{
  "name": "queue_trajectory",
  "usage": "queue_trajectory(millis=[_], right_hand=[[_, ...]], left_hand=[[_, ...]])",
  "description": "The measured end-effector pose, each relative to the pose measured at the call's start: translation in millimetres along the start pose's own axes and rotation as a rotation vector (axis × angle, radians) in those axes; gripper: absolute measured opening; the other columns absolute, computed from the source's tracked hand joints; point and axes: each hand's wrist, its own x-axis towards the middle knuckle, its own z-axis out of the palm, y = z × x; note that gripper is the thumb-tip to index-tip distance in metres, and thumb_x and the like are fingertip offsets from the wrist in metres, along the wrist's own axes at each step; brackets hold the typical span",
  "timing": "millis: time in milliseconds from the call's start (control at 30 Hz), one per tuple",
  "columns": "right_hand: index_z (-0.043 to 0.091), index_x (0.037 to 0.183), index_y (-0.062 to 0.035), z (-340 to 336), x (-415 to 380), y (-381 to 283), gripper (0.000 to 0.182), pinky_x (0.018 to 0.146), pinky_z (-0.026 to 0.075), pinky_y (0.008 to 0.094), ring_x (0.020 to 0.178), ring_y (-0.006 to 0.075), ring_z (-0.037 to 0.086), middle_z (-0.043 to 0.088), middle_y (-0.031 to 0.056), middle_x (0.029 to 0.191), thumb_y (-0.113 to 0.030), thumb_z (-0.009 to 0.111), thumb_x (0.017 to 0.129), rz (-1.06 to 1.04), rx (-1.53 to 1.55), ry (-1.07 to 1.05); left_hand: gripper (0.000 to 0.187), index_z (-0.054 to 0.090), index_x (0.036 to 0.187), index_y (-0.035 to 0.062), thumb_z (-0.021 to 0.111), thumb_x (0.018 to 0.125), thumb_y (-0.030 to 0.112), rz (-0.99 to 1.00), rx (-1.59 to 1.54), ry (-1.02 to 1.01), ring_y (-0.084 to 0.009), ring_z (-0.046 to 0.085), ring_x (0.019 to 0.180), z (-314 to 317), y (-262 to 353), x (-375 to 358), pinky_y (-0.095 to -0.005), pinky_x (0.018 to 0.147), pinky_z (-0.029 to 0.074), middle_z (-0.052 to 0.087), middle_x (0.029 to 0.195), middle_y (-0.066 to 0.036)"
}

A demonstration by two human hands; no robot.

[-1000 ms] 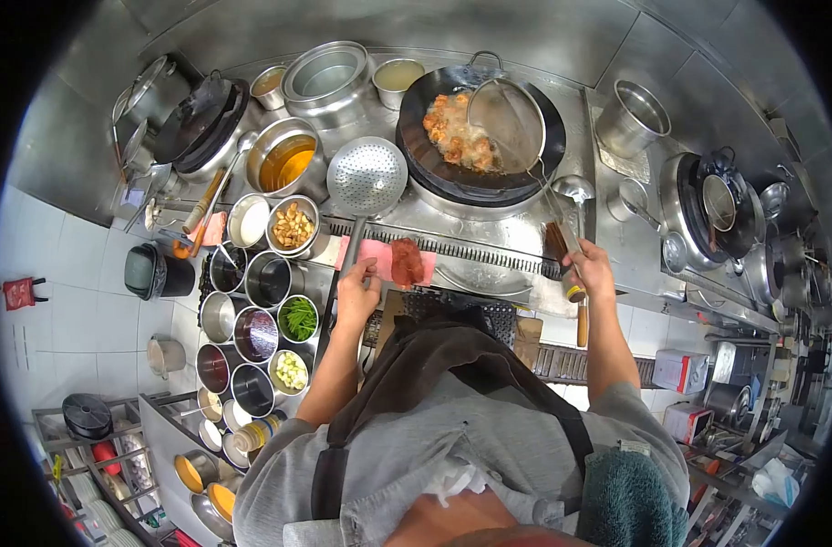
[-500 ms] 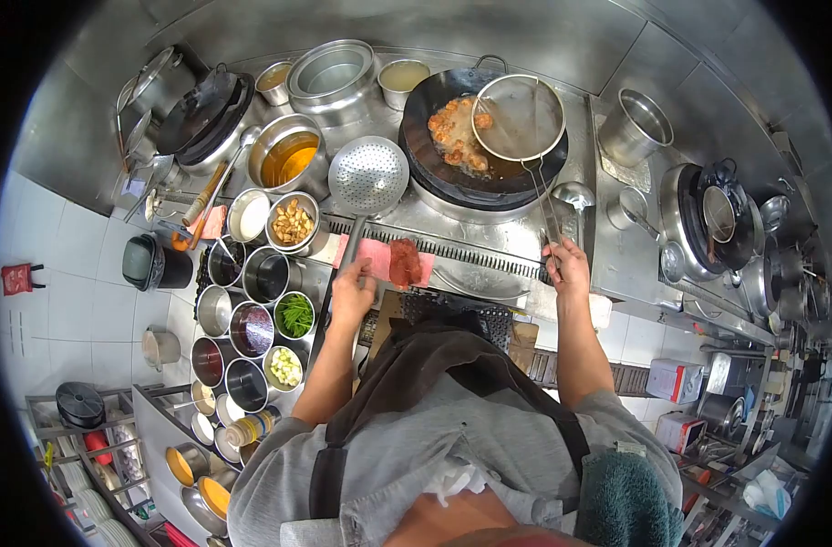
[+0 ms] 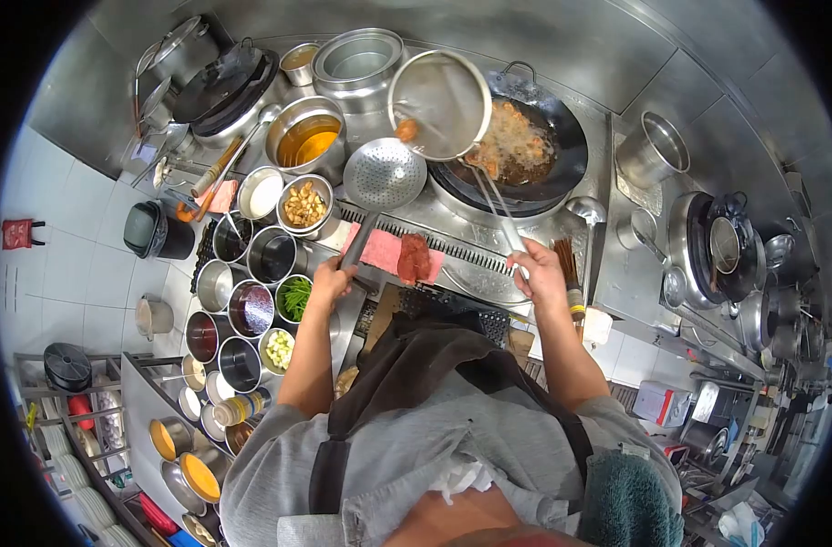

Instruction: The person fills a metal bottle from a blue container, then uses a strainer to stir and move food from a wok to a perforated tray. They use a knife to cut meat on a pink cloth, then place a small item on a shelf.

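My right hand (image 3: 541, 271) is closed round the handle of a round mesh strainer (image 3: 445, 100), held over the left edge of a black wok (image 3: 566, 150). One browned fried piece (image 3: 407, 130) shows at the strainer's left side. In the wok, more fried pieces (image 3: 507, 137) bubble in foaming oil. My left hand (image 3: 332, 278) grips the dark handle of a perforated ladle (image 3: 386, 175), whose bowl is left of the wok. Beside that handle lies a pink cloth (image 3: 375, 248) with a dark red cloth (image 3: 415, 258) on it.
A pot of amber oil (image 3: 308, 141) and a bowl of browned chunks (image 3: 306, 204) stand to the left. Several metal pots, one with cut greens (image 3: 294, 297), fill the lower left. A ladle (image 3: 586, 211) and a bamboo brush (image 3: 571, 278) lie right of my right hand.
The strainer has swung left, from above the wok's right part to its left edge, and a fried piece now shows at it. My left fingers have closed round the perforated ladle's handle.
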Motion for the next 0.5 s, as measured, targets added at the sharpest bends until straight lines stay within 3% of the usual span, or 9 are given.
queue_trajectory(millis=[67,100,133,200,233,367,467,500], right_hand=[[0.059,0.118,-0.0027,15.6,5.1,5.4,0.034,0.036,0.033,0.0236,0.041,0.0090,0.046,0.061,0.0046,0.071,-0.007,0.050,0.086,-0.047,-0.234,-0.045],[0.060,0.118,-0.0039,17.4,13.5,16.7,0.035,0.044,0.041,0.0269,0.045,0.0113,0.051,0.063,0.0054,0.071,-0.006,0.049,0.085,-0.100,-0.339,-0.048],[0.060,0.118,-0.0039,18.2,19.2,26.9,0.035,0.044,0.041,0.0269,0.045,0.0113,0.051,0.063,0.0054,0.071,-0.006,0.049,0.085,-0.098,-0.337,-0.052],[0.059,0.119,-0.0049,29.1,22.2,26.2,0.036,0.052,0.044,0.0272,0.052,0.0129,0.056,0.064,0.0055,0.071,-0.006,0.050,0.084,-0.353,-0.617,0.040],[0.059,0.120,-0.0068,26.5,20.9,21.0,0.038,0.055,0.045,0.0269,0.056,0.0118,0.057,0.065,0.0054,0.071,-0.006,0.050,0.083,-0.286,-0.632,0.038],[0.060,0.119,-0.0091,10.1,24.7,-1.7,0.038,0.055,0.043,0.0266,0.057,0.0084,0.053,0.064,0.0060,0.071,-0.006,0.050,0.083,-0.336,-0.635,0.142],[0.061,0.117,-0.0087,2.9,33.6,-20.4,0.037,0.060,0.047,0.0330,0.059,0.0186,0.060,0.065,0.0106,0.070,-0.006,0.050,0.082,-0.385,-0.758,0.310],[0.061,0.117,-0.0087,-0.9,43.9,-19.1,0.037,0.060,0.047,0.0330,0.059,0.0186,0.060,0.065,0.0106,0.070,-0.006,0.050,0.082,-0.386,-0.761,0.312]], left_hand=[[0.030,0.062,0.102,-0.0039,0.061,0.078,0.014,0.011,-0.066,0.034,-0.0090,0.049,0.046,-7.6,21.4,-18.1,-0.0236,0.040,0.035,0.055,0.063,-0.003],[0.027,0.062,0.099,-0.0038,0.061,0.078,0.013,0.008,-0.074,0.054,-0.0084,0.047,0.046,-10.3,25.7,-21.2,-0.0231,0.040,0.035,0.053,0.062,-0.001],[0.027,0.062,0.099,-0.0038,0.061,0.078,0.013,0.006,-0.073,0.058,-0.0084,0.047,0.046,-12.6,25.7,-21.9,-0.0231,0.040,0.035,0.053,0.062,-0.001],[0.029,0.062,0.101,-0.0044,0.061,0.078,0.014,0.026,-0.076,0.035,-0.0089,0.048,0.046,-18.0,26.5,-23.1,-0.0237,0.041,0.035,0.054,0.063,-0.002],[0.029,0.062,0.101,-0.0044,0.061,0.078,0.014,0.024,-0.078,0.041,-0.0089,0.048,0.046,-18.8,27.2,-25.1,-0.0237,0.041,0.035,0.054,0.063,-0.002],[0.033,0.061,0.106,-0.0055,0.061,0.079,0.013,0.026,-0.036,0.085,-0.0098,0.049,0.046,-16.5,26.0,-33.0,-0.0243,0.041,0.036,0.056,0.064,-0.003],[0.036,0.060,0.109,-0.0062,0.062,0.078,0.013,0.025,-0.042,0.092,-0.0103,0.050,0.046,-11.5,25.0,-33.9,-0.0251,0.041,0.037,0.056,0.065,-0.004],[0.037,0.060,0.110,-0.0064,0.062,0.078,0.013,0.031,-0.038,0.100,-0.0105,0.050,0.046,-9.9,25.4,-34.0,-0.0254,0.041,0.038,0.056,0.065,-0.004]])
